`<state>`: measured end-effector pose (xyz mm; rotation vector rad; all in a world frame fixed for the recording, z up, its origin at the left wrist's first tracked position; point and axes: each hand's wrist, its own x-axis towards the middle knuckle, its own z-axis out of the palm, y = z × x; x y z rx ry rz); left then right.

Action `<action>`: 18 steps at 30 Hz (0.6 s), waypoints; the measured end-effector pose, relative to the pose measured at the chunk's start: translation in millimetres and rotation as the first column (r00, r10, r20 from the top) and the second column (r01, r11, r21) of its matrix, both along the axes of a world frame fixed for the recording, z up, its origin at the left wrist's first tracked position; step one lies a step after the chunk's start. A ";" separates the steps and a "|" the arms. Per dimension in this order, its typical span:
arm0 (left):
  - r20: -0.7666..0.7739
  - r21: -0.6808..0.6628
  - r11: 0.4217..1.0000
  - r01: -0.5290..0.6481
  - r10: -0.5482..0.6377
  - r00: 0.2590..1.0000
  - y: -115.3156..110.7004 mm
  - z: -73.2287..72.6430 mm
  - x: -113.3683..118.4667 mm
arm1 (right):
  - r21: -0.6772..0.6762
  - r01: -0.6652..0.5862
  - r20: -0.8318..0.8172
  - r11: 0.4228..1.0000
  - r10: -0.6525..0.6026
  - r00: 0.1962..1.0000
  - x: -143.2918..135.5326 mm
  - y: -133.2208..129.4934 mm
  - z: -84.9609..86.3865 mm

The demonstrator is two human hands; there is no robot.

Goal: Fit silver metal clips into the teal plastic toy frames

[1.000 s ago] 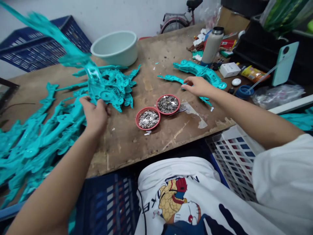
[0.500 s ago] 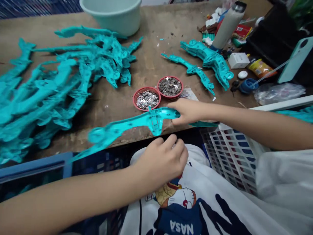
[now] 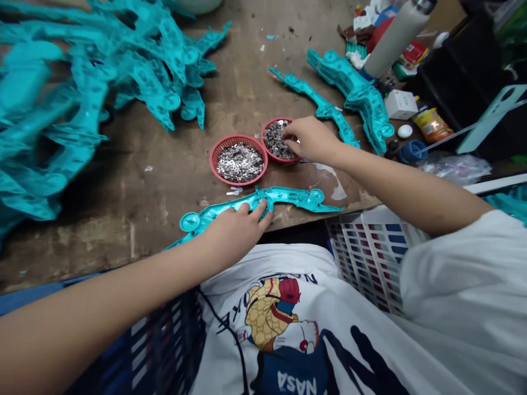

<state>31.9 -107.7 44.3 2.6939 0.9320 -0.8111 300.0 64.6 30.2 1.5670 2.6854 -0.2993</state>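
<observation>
Touching a curved teal plastic strip (image 3: 291, 196); reaching metal bits (image 3: 272, 138).

Your left fingers (image 3: 258, 210), at the pile (image 3: 140, 74) on the worktop's (image 3: 242, 93) left a second ago and above your lap half a second ago, are now on the middle of a turquoise part (image 3: 284, 195). That part, held by your right fingers (image 3: 293, 129) half a second ago, now lies along the near edge. Those fingers have released it and dipped into the right-hand red basket (image 3: 284, 161).
</observation>
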 end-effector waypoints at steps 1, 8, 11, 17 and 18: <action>-0.003 -0.012 1.000 0.000 0.000 1.000 0.9 0.3 -1.4 | -0.013 0.005 -0.006 1.000 -0.005 1.000 -0.2 8.6 -6.9; 0.118 -0.085 0.994 -0.074 0.083 0.990 40.8 24.3 -9.2 | -0.074 -0.018 -0.113 0.997 0.010 0.994 9.5 25.4 -38.8; 0.221 0.111 0.970 -0.215 0.187 0.957 76.4 23.8 -18.8 | -0.056 -0.003 -0.127 0.998 -0.004 0.992 16.8 27.1 -40.8; 0.328 0.149 0.926 -0.347 0.285 0.901 121.6 -32.2 -46.5 | 0.029 0.129 -0.076 0.991 -0.127 0.989 20.9 24.0 -15.3; 0.409 0.113 0.928 -0.355 0.282 0.868 124.3 -41.7 -49.8 | 0.030 0.143 -0.050 0.989 -0.141 0.989 20.1 21.5 -8.1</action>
